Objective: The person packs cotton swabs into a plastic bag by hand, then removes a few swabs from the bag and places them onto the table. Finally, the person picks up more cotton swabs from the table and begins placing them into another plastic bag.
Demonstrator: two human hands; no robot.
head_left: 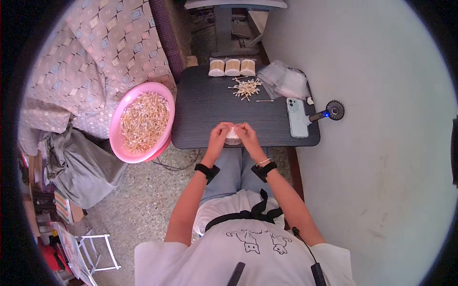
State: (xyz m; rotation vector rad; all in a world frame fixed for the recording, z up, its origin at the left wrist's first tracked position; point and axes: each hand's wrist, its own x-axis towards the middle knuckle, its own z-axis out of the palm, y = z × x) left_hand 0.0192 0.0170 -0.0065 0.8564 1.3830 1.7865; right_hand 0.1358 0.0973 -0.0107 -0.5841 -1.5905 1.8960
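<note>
At the near edge of the dark table, a small clear pack of cotton swabs [233,138] sits between my hands. My left hand [220,133] grips its left upper side with the fingers closed. From the right, my right hand [247,135] pinches the top of the same pack, the fingertips of both hands nearly meeting there. Farther back lies a loose pile of cotton swabs [246,88], with one single swab [265,101] apart from it. Three filled packs of cotton swabs [232,68] stand in a row at the far edge.
A pink basin [115,125] heaped with cotton swabs is left of the table [200,102]. Clear plastic bags [284,81] lie at the far right corner. A phone [298,119] and a small fan [335,110] are by the right edge, beside the wall [381,143].
</note>
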